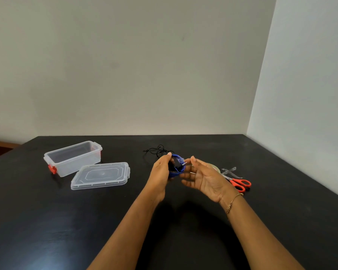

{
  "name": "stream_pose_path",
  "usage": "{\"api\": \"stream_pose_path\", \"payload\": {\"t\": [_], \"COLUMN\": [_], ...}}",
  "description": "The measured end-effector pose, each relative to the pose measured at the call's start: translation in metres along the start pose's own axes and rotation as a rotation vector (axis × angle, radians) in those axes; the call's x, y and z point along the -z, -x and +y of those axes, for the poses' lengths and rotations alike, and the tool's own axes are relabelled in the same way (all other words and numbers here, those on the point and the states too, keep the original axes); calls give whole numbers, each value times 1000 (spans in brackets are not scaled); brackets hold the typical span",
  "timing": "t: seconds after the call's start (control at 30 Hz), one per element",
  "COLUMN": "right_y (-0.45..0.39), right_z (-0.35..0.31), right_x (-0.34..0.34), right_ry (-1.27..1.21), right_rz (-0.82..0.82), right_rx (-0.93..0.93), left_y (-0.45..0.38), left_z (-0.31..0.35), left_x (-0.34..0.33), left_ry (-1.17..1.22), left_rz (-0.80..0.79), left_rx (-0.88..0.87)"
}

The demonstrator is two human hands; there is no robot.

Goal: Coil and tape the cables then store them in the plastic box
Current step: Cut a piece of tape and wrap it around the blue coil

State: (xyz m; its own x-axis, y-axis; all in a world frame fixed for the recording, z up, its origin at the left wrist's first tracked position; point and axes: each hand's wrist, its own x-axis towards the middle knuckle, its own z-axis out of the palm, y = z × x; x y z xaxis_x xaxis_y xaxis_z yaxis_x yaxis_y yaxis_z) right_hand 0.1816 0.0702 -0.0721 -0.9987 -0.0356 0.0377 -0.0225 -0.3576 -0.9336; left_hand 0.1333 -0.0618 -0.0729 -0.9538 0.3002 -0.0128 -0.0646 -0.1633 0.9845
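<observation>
Blue cable coil [177, 166]: pinched in left grip [161, 168], right grip [203, 177] spread beside it; keep loops tight for taping.

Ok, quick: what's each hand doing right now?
Left hand: grips the coiled blue cable.
Right hand: open, palm up beside the coil, holding nothing.

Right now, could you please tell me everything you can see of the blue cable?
The blue cable is a thin cord wound into a small round coil, with a silver jack plug poking out on its right side. The left hand grips it above the black table, fingers curled over its top. The open right hand sits beside it, fingertips near the plug. No tape shows on it.
</observation>
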Motion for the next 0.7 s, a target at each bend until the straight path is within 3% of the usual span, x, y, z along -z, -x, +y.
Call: {"api": "stream_pose_path", "payload": {"t": [0.17,0.3,0.53,0.7], "right_y": [-6,-14,-19,-25], "right_z": [8,13,15,17], "right_x": [-8,-9,-19,-36], "right_ry": [56,128,164,204], "right_rz": [138,270,399,483], "right_rx": [26,20,-24,24], "left_y": [2,1,-1,2], "left_z": [3,4,-7,3], "left_x": [-2,-7,-4,13], "left_ry": [125,69,-93,23], "left_rz": [68,87,108,132], "left_rx": [69,151,52,66]}}
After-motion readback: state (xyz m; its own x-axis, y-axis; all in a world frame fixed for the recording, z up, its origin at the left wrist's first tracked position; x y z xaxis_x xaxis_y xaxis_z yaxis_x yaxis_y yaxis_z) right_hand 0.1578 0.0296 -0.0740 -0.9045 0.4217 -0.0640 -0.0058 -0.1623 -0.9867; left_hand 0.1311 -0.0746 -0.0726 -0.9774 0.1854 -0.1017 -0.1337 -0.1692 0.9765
